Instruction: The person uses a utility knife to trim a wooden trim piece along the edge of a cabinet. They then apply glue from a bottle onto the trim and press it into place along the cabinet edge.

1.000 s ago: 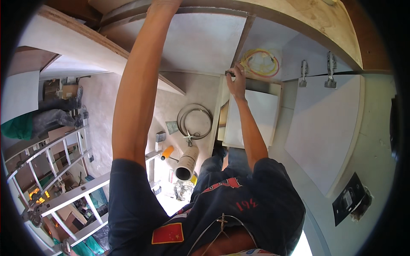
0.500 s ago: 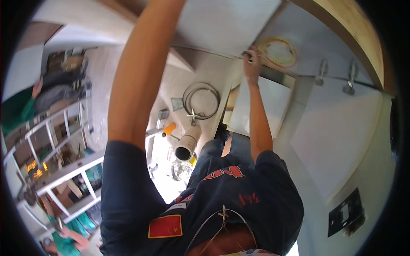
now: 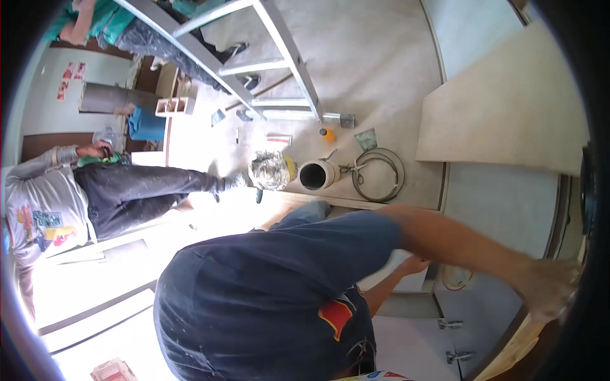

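Observation:
My left arm stretches across to the right, and my left hand (image 3: 548, 291) is at a pale wooden edge (image 3: 518, 349). Its fingers are smeared by motion, so I cannot tell whether they grip it. Partly behind my left upper arm, my right hand (image 3: 413, 265) is closed beside a white panel (image 3: 416, 280). A small dark bit shows at its fingertips, too little to name. Close to both hands are the cabinet's pale inner faces, with a yellow coil (image 3: 456, 277) between them. Metal hinges (image 3: 451, 324) sit on the cabinet door (image 3: 406, 340).
A cardboard-like tube (image 3: 319, 175), a coiled cable (image 3: 399, 174), an orange bottle (image 3: 327, 134) and a foil-like bundle (image 3: 269, 170) are on the floor. An aluminium ladder (image 3: 279, 57) stands beyond them. One person (image 3: 57, 203) is at the left, another (image 3: 108, 25) at the upper left.
My view has swung round, bringing the ladder and people closer to the middle. My left hand, out of frame before, now shows at the wooden edge. My right hand appears lower, partly covered.

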Demonstrator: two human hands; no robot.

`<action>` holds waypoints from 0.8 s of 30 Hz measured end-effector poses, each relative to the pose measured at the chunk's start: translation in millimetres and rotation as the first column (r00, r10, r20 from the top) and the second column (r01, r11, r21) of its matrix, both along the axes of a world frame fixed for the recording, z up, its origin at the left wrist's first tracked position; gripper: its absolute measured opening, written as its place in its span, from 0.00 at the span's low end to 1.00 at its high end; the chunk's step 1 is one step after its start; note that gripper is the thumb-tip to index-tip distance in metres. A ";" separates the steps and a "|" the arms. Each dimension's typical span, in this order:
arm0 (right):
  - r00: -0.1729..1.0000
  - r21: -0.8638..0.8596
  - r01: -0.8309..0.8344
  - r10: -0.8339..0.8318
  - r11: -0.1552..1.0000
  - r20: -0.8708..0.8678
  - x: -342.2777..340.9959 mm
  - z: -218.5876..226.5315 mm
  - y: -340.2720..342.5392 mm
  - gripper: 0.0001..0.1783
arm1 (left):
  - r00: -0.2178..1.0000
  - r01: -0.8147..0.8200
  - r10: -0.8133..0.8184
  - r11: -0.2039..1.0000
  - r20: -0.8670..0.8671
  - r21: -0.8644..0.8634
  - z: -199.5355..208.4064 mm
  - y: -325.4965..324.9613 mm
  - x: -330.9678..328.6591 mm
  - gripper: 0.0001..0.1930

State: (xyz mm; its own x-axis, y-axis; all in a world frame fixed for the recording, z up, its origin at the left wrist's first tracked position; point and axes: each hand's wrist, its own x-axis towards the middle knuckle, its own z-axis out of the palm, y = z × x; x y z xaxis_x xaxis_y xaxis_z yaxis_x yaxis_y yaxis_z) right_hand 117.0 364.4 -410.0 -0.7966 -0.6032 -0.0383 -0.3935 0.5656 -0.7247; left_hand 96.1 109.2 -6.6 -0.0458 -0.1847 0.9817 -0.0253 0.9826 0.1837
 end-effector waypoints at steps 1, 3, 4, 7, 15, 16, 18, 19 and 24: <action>1.000 0.049 0.001 0.000 0.999 -0.021 9.8 4.3 5.5 0.19 | 0.999 0.036 -0.036 0.998 -0.004 0.049 -6.4 16.2 29.2 0.07; 0.996 0.061 -0.061 0.056 0.996 0.070 29.0 11.1 14.3 0.19 | 0.988 0.138 -0.148 0.976 0.046 0.171 -31.6 63.9 107.3 0.07; 0.991 0.080 -0.092 0.083 0.993 0.105 38.2 15.8 17.8 0.19 | 0.977 0.188 -0.206 0.949 0.049 0.252 -47.9 85.1 156.2 0.07; 0.947 0.119 -0.288 0.264 0.950 0.180 67.5 19.9 5.9 0.20 | 0.931 -0.222 0.059 0.875 0.359 0.430 -107.1 123.1 320.9 0.20; 0.907 0.174 -0.420 0.415 0.891 0.069 94.8 10.1 1.7 0.17 | 0.440 -0.733 0.741 -0.029 0.506 0.680 -298.3 213.3 745.1 0.14; 0.879 0.228 -0.475 0.473 0.850 0.068 92.8 7.9 -7.2 0.18 | 0.316 -0.691 0.762 -0.223 0.565 0.687 -331.8 246.5 795.7 0.14; 0.805 0.261 -0.573 0.593 0.777 0.003 104.3 23.1 -10.8 0.18 | 0.173 -0.591 0.689 -0.499 0.704 0.634 -418.4 294.2 878.4 0.16; 0.797 0.294 -0.592 0.598 0.751 0.077 104.4 24.0 -16.9 0.17 | 0.113 -0.555 0.603 -0.621 0.790 0.553 -453.5 317.1 913.8 0.17; 0.660 0.546 -0.589 0.744 0.596 -0.100 99.1 33.5 -20.8 0.14 | 0.319 -0.364 0.518 -0.706 0.793 0.608 -569.4 342.8 1002.9 0.21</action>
State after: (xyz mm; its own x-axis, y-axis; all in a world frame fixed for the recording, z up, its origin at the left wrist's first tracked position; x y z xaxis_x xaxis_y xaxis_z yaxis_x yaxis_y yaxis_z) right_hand 216.1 343.6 -376.5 -0.1884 -0.9408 -0.2818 -0.9306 0.2628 -0.2550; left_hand 1099.1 452.0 -576.0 0.9115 -0.3677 -0.1844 -0.2055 -0.7953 0.5704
